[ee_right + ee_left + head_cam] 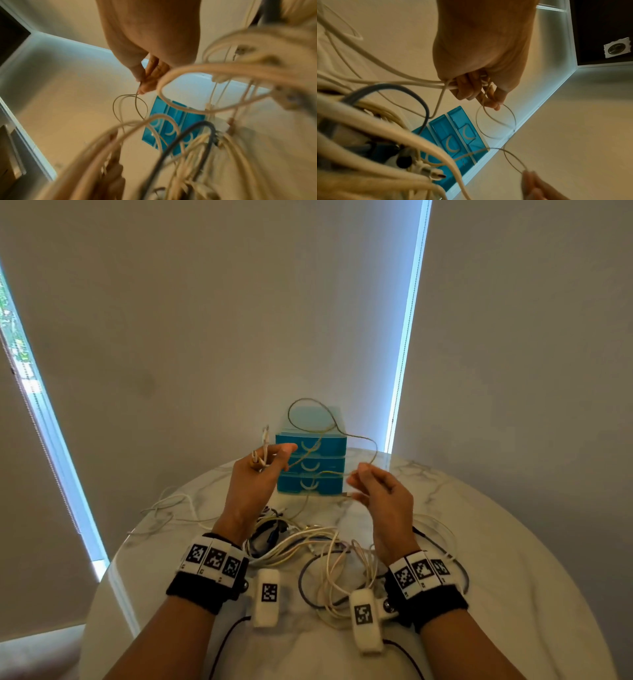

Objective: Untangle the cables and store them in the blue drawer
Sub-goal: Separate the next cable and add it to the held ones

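A blue three-drawer unit (pixel 311 463) stands at the far middle of the round marble table (pixel 496 542), all drawers shut. My left hand (pixel 270 460) is raised before it and grips a folded bundle of thin white cable (pixel 264 440); the left wrist view shows its fingers (pixel 471 88) curled round several strands. A thin loop (pixel 308 412) arcs above the drawers to my right hand (pixel 359 481), which pinches the strand; the right wrist view shows the pinch (pixel 141 86). A tangle of white and dark cables (pixel 325 563) lies on the table between my wrists.
More white cable (pixel 164 511) trails over the table's left side, and a dark cable (pixel 442 546) curls by my right wrist. Window blinds with bright gaps stand behind the table. The drawer unit (pixel 453 142) shows in both wrist views (pixel 171 128).
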`<action>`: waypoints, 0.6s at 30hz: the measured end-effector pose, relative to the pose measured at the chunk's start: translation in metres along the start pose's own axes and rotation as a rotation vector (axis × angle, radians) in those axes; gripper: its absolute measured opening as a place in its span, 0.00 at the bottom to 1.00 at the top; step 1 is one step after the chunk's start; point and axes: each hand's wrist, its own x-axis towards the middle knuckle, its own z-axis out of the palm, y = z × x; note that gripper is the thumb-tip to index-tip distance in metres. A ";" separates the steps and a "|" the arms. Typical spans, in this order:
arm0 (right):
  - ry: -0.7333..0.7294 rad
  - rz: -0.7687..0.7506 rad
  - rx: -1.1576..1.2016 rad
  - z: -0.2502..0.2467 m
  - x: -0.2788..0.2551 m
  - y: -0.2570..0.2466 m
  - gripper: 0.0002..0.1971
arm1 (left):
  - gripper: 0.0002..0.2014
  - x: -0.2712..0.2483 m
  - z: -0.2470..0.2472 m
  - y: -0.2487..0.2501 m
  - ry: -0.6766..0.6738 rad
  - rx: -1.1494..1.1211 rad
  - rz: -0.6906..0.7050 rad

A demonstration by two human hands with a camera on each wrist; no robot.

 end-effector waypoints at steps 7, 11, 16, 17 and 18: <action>-0.113 0.157 0.329 0.001 -0.002 -0.021 0.11 | 0.14 -0.004 0.004 -0.001 -0.320 0.165 0.024; -0.151 0.188 0.402 0.001 -0.003 -0.026 0.09 | 0.10 -0.007 0.010 -0.007 -0.441 0.328 0.040; -0.234 0.183 0.424 0.001 -0.002 -0.024 0.12 | 0.08 -0.006 0.011 -0.008 -0.403 0.372 0.082; -0.258 0.178 0.411 0.001 -0.002 -0.023 0.15 | 0.08 -0.006 0.013 -0.009 -0.393 0.390 0.093; -0.281 0.170 0.367 0.001 -0.001 -0.021 0.16 | 0.08 -0.006 0.013 -0.010 -0.366 0.391 0.105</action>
